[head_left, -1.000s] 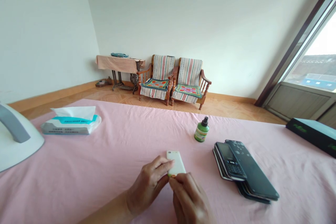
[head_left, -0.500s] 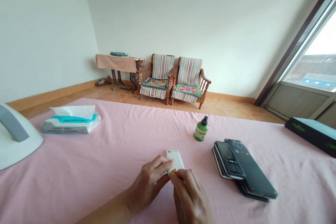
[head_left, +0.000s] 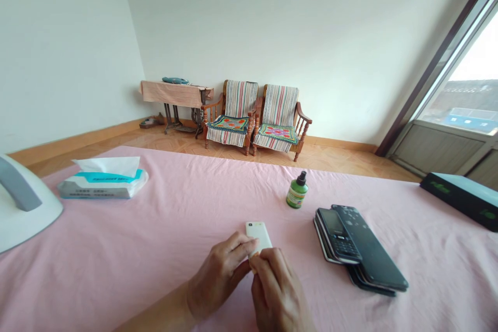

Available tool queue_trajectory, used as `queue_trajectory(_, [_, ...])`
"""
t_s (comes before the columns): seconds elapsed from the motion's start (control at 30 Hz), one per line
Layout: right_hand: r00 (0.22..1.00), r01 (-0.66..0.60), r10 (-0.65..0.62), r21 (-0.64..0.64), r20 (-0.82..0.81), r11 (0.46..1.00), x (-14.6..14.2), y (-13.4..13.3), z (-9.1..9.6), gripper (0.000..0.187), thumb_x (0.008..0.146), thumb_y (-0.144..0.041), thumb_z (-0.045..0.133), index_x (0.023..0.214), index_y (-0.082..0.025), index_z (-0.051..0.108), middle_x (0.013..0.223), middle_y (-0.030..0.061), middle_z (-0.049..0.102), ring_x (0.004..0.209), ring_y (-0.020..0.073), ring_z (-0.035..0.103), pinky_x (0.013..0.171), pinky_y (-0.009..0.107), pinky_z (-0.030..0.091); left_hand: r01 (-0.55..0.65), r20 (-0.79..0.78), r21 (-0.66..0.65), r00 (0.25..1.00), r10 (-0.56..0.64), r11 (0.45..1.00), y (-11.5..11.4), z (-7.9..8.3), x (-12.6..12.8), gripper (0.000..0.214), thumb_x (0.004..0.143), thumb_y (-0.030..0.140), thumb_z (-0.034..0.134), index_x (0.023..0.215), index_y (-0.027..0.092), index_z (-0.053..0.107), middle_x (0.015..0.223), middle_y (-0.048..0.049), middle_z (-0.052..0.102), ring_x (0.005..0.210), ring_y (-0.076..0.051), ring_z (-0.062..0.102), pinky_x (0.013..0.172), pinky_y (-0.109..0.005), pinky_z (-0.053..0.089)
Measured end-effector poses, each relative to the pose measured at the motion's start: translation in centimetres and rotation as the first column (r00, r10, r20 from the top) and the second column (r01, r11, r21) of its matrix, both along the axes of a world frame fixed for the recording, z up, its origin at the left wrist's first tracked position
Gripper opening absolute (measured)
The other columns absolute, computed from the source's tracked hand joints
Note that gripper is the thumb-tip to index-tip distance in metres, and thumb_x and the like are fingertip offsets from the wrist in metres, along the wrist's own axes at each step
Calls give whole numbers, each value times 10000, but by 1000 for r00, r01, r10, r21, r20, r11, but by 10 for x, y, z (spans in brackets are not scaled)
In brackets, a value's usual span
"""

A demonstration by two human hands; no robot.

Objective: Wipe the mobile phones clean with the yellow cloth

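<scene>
A white mobile phone [head_left: 258, 233], its back with the camera lens facing up, is held low over the pink cloth. My left hand [head_left: 223, 272] is closed around its left side, the thumb lying across the back. Bent and pressed together, the fingers of my right hand [head_left: 280, 288] grip the phone's near end. A small orange-yellow patch shows at those fingertips; what it is I cannot tell. Both hands cover the lower part of the phone.
Right of my hands lie stacked phones, a keypad phone [head_left: 339, 236] beside a larger dark one [head_left: 375, 254]. A green spray bottle [head_left: 296, 193] stands behind. Tissues [head_left: 103, 181] and a white-grey appliance [head_left: 27, 207] are left; a black box [head_left: 462, 199] is far right.
My right hand has shifted slightly up and left against the phone's near end. My left hand keeps its hold. The whole view has moved very slightly.
</scene>
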State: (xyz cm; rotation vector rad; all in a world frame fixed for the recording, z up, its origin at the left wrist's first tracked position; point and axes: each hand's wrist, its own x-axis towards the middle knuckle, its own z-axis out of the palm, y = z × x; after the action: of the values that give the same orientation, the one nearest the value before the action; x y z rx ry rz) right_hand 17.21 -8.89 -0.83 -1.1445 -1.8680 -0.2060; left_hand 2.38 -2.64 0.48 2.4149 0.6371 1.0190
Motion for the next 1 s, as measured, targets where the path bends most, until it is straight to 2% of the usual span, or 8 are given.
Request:
queue_trajectory(0.13, [999,34,-36,-86,-24,996,7,-1,1,238,835,-27,387,898,-169,568,767,52,529,671,164,550,606,271,505,-11,-2,11,1000,11,1000,0,2,1,250,947,235,495,1184,196,562,941,-62,609,873,-169,628,761,-233,518])
queue_trajectory(0.23, [998,39,-43,-100,-40,994,12,-1,-1,226,847,-30,383,880,-166,561,766,54,521,673,166,545,616,283,505,-17,13,15,1000,17,1000,0,3,1,245,945,233,500,1175,185,569,921,-61,607,846,-164,630,739,-224,518])
queue_trajectory(0.47, [996,-76,77,-30,45,997,3,-1,0,271,889,-62,399,1090,-145,561,862,91,577,716,170,570,603,252,510,-4,35,-15,999,4,1000,1,-1,-1,262,949,274,494,1186,192,569,931,-69,604,846,-167,628,763,-240,517])
queue_trajectory(0.67, [999,47,-48,-60,-9,997,12,-1,6,229,869,-52,383,893,-173,576,785,64,555,680,164,566,615,265,506,-6,30,-43,1000,8,999,0,0,1,242,939,241,518,1172,203,573,939,-54,601,869,-164,622,764,-233,508])
queue_trajectory(0.87, [982,-117,121,-31,147,993,1,-1,9,240,919,-114,361,932,-171,594,808,70,592,667,164,562,561,245,487,32,71,-66,997,-28,997,1,-1,0,241,918,173,508,1143,193,592,939,-56,595,839,-158,628,746,-226,515])
queue_trajectory(1.0, [988,-84,88,-41,129,996,5,1,7,242,913,-98,365,970,-166,590,821,75,586,690,170,559,568,250,485,48,17,-69,999,-47,996,0,1,-1,221,900,193,554,1117,200,598,965,-55,596,882,-167,621,792,-244,510])
